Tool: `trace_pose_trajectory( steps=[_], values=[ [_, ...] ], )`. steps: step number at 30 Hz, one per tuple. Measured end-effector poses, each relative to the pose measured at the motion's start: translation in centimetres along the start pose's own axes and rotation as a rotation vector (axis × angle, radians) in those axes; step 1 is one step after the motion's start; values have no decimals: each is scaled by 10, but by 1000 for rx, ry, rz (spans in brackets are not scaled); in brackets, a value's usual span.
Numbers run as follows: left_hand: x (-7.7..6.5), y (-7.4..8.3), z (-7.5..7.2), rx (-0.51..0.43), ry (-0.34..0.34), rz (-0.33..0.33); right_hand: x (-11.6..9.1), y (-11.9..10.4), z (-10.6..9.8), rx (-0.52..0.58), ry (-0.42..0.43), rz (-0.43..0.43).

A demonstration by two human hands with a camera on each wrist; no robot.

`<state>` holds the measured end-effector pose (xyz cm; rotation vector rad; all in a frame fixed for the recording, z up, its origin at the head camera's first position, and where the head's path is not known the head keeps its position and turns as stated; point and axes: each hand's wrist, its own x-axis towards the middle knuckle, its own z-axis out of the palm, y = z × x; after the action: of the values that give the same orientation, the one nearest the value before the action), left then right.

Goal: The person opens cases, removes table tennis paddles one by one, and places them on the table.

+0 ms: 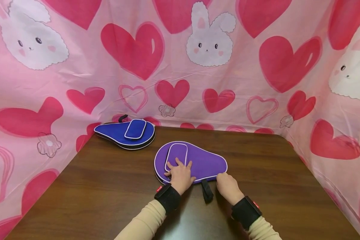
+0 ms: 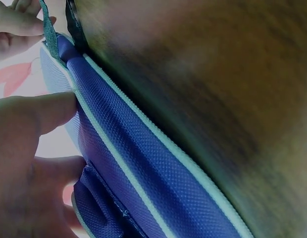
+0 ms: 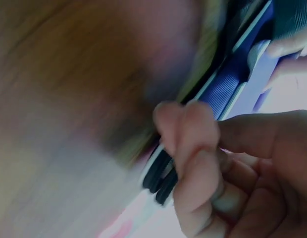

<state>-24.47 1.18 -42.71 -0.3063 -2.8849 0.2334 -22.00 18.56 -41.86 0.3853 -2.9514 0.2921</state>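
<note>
A purple table tennis paddle case [image 1: 205, 164] with white piping lies flat on the table, its narrow end to the right. My left hand [image 1: 181, 176] rests with spread fingers on its round end, over the small front pocket [image 1: 180, 150]. At the narrow end's near edge, my right hand [image 1: 229, 188] has its fingers curled, thumb against index finger, pinching at the zipper; the pull itself is hidden by the fingers. Beside them in the right wrist view, black zipper edges [image 3: 154, 173] stand slightly apart. A black strap loop [image 1: 207, 192] hangs from the near side between both hands.
A blue paddle case [image 1: 117, 131] with a front pocket lies at the table's back left corner. The brown wooden table [image 1: 267, 166] is enclosed at the back and sides by a pink cloth [image 1: 240, 116] printed with hearts and rabbits.
</note>
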Motion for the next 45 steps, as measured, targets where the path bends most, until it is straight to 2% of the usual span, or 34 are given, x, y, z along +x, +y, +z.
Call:
trace_pose_trajectory(
  steps=[5, 11, 17, 19, 21, 23, 25, 28, 32, 35, 40, 45],
  values=[
    [1, -2, -1, 10, 12, -1, 2, -5, 3, 2, 8, 20],
    [1, -1, -1, 2, -9, 2, 4, -1, 4, -6, -68, 102],
    [-1, 1, 0, 0, -13, 7, 10, -3, -6, -3, -88, 94],
    [-1, 1, 1, -7, -9, 10, 16, -5, -10, 22, -57, 57],
    [-1, 1, 2, -14, -14, 13, 24, -6, -12, 48, -9, -17],
    [-1, 2, 2, -25, -19, -1, 35, -6, -12, 58, 55, -133],
    [-3, 3, 0, -24, -34, -28, 48, -6, -9, 48, 80, -248],
    [-9, 6, -4, -17, -63, -77, 64, -3, -6, 37, 2, -333],
    [-24, 15, -14, 8, -107, -73, 77, 4, 0, 64, -221, -258],
    [-36, 24, -25, -26, -154, -18, 85, 8, 1, 88, -339, -175],
    [-44, 33, -37, -98, -245, 35, 95, 8, -2, 103, -381, -120],
    [-45, 31, -29, -171, -257, 18, 96, 4, -4, 125, -392, -106]
  ],
)
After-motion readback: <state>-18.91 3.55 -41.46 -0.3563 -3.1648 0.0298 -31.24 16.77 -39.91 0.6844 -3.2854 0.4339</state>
